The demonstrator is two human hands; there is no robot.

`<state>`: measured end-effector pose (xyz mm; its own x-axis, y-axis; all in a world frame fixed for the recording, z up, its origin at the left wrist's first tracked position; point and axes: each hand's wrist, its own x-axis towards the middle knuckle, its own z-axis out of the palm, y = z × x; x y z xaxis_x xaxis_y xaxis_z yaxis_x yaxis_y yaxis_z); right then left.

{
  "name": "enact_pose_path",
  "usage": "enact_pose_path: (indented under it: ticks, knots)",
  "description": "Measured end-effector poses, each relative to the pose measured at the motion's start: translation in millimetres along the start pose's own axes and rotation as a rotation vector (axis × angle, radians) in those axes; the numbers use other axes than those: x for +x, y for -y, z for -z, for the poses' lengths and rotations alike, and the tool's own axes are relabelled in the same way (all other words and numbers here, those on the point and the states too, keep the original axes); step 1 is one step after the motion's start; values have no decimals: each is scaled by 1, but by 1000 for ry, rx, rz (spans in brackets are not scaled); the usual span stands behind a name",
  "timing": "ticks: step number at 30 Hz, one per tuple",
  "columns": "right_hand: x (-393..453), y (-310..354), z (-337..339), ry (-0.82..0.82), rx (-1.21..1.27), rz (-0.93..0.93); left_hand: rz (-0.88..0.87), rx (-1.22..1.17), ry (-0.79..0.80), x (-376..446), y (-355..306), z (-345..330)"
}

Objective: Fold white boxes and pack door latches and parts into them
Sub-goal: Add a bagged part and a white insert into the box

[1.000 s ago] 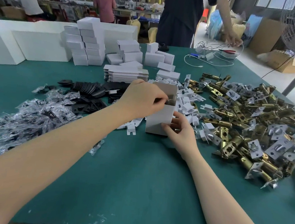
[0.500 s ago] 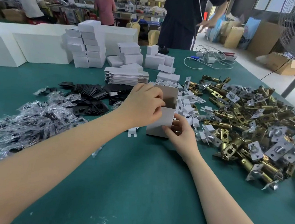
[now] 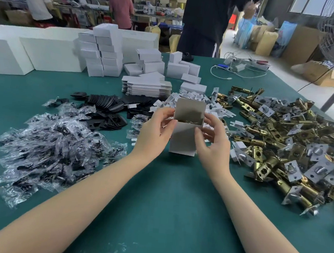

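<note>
A small white box (image 3: 183, 139) stands upright on the green table (image 3: 166, 206), its top lid flap raised and metal parts showing inside. My left hand (image 3: 153, 133) holds its left side near the opening. My right hand (image 3: 213, 142) holds its right side, fingers at the top edge. A heap of brass door latches (image 3: 292, 144) lies to the right. White cardboard inserts (image 3: 219, 110) lie behind the box. Black plates (image 3: 107, 109) and bagged parts (image 3: 50, 151) lie to the left. Flat unfolded boxes (image 3: 145, 86) are stacked behind.
Stacks of folded white boxes (image 3: 101, 57) and large white cartons (image 3: 48, 53) stand at the back left. A white cable (image 3: 238, 72) lies at the back right. A person in black (image 3: 206, 21) stands at the table's far edge.
My left hand has come off the box's opening and moved to its left side. My right hand rose from the box's base to its upper right edge. The lid flap now stands uncovered.
</note>
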<state>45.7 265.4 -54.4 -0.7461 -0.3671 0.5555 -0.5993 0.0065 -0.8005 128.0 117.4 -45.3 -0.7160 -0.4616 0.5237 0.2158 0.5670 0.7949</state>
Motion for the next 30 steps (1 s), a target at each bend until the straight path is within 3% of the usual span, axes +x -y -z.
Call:
enact_pose_path:
  ticks: [9,13,16,20,23,28,30]
  knots:
    - [11,11,-5,45,67,27,-67,46,-153,-3,2,2]
    - [17,6,-4,71,-54,82,-140,113,-52,1,0,5]
    - [25,10,-5,55,-11,-2,-17,-20,-34,7,-9,5]
    - [34,20,-3,86,254,-165,118,-254,-77,13,-20,6]
    - [36,22,2,142,131,-72,92,-296,1,13,-23,12]
    - [31,14,15,150,-123,175,-178,116,174,17,-15,29]
    - [28,8,19,180,-228,296,-184,194,247,15,-12,35]
